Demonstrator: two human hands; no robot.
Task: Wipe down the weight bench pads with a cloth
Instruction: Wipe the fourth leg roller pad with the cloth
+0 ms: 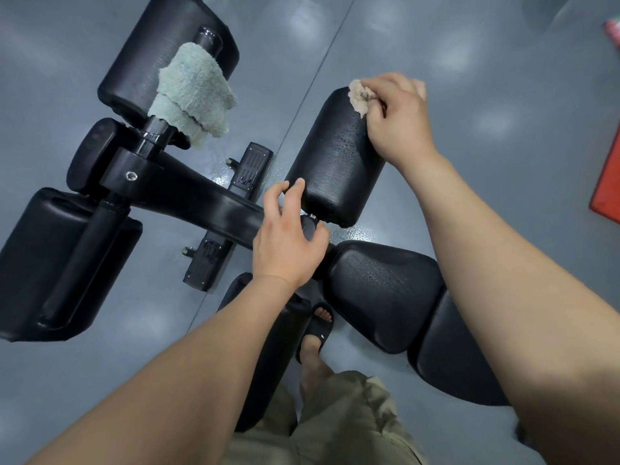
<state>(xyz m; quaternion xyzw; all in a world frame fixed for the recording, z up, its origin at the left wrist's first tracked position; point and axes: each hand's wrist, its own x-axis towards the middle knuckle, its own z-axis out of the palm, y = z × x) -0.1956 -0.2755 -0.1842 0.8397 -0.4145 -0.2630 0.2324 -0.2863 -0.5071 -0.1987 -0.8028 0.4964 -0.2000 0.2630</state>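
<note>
A black roller pad [335, 156] of the weight bench sits in the middle, its surface beaded with wet droplets. My right hand [397, 115] grips a small beige cloth [360, 94] against the pad's far end. My left hand [288, 236] curls round the metal axle at the pad's near end, thumb and a finger touching the pad's edge. Another wet black pad [385, 293] lies below it, with a further pad [453, 360] beyond. A pale green towel [193, 99] hangs over the bar by the upper-left pad [151, 55].
The black frame beam [188, 193] runs left to a lower-left pad [57, 263]. Foot plates [250, 171] rest on the grey floor [469, 62]. My sandalled foot [317, 327] stands beside the bench. A red mat [609, 182] lies at the right edge.
</note>
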